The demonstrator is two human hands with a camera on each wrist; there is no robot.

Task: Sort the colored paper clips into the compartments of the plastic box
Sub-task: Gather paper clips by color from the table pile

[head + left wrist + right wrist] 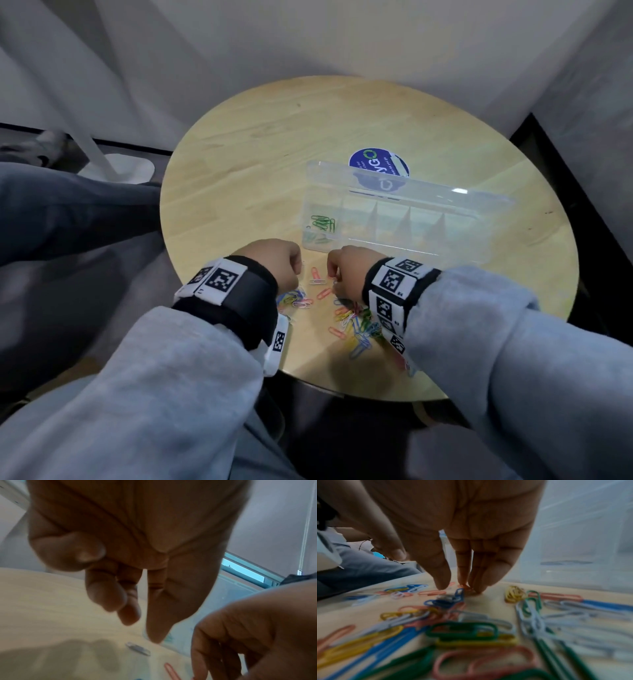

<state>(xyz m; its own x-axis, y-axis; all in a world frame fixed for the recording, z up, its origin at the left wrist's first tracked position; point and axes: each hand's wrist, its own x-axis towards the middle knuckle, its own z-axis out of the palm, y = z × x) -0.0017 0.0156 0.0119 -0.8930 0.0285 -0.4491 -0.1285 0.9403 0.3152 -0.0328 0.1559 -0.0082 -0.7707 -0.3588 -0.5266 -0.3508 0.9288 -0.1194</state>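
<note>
On tabletop, left to right: left hand (274, 263), fingers loosely curled, holding nothing; right hand (344, 274), fingertips on a red clip (464, 586); mixed clip pile (356, 325), largely unsorted; plastic box (404, 222), green clips (322, 222) in leftmost compartment only.

My round table (260, 144) carries loose clips (356, 325) under my hands, the box (404, 219) just beyond them, a sticker (378, 164) farther off.

clips (356, 325) — mixed colours, loose on table | box (394, 222) — open, green ones inside
</note>
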